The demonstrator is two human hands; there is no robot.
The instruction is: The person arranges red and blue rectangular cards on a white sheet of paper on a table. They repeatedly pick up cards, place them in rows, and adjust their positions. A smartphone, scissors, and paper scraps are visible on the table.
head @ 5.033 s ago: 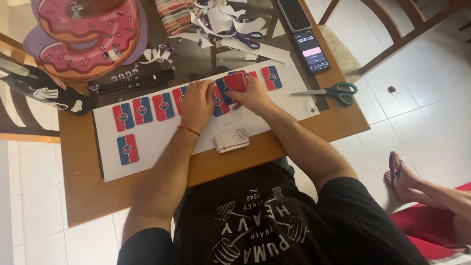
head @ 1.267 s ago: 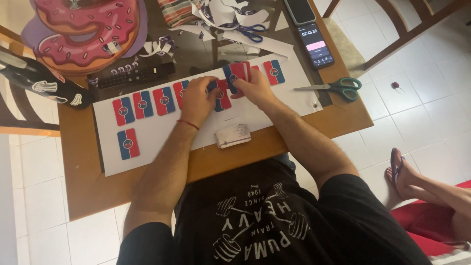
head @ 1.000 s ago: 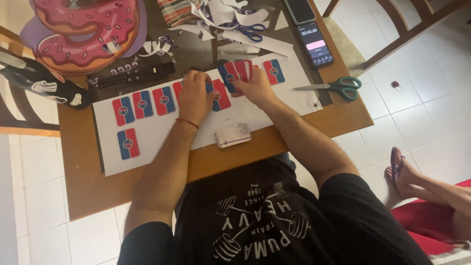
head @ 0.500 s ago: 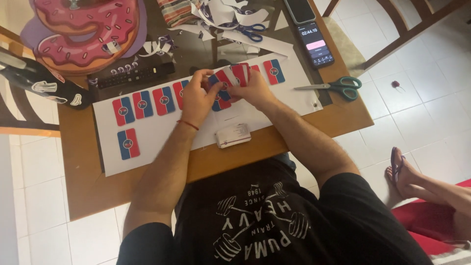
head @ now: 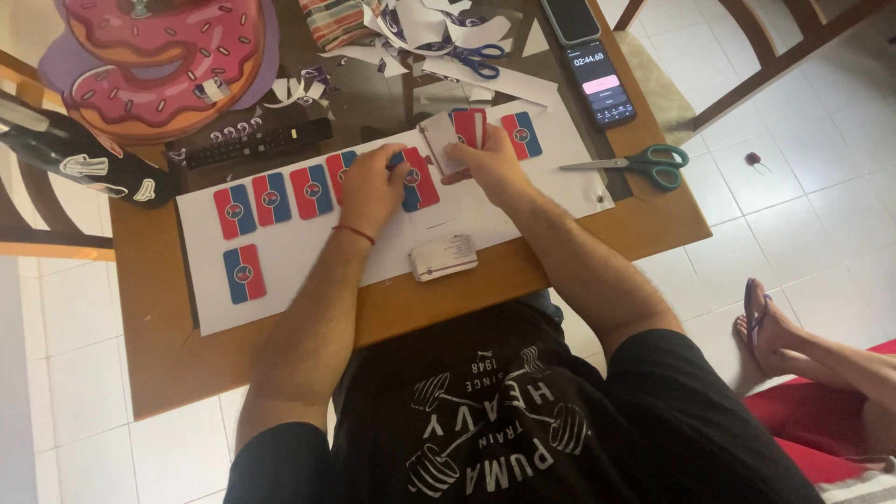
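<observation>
My table on a pale tiled floor.
The brown wooden table (head: pixel 579 252) stands on white floor tiles (head: pixel 821 177); a wooden chair (head: pixel 775 56) waits beside it.

The hands (head: pixel 429 173) cover part of the card row (head: pixel 280 196) — donut cutout (head: pixel 159 65) cropped at the top edge.

Large white paper sheet (head: pixel 308 271): matt, smooth, flat on brown wooden tabletop (head: pixel 635 224), which shows a satin finish. Red-and-blue rectangular cards (head: pixel 245 274): printed paper, slight sheen. Green-handled scissors (head: pixel 644 164): plastic grips, bare metal blades. Black smartphone (head: pixel 603 84): glossy glass screen. Pink doughnut-shaped cutout (head: pixel 159 56): glossy printed surface. Floor of white tiles (head: pixel 84 364): smooth, faint gloss.
</observation>
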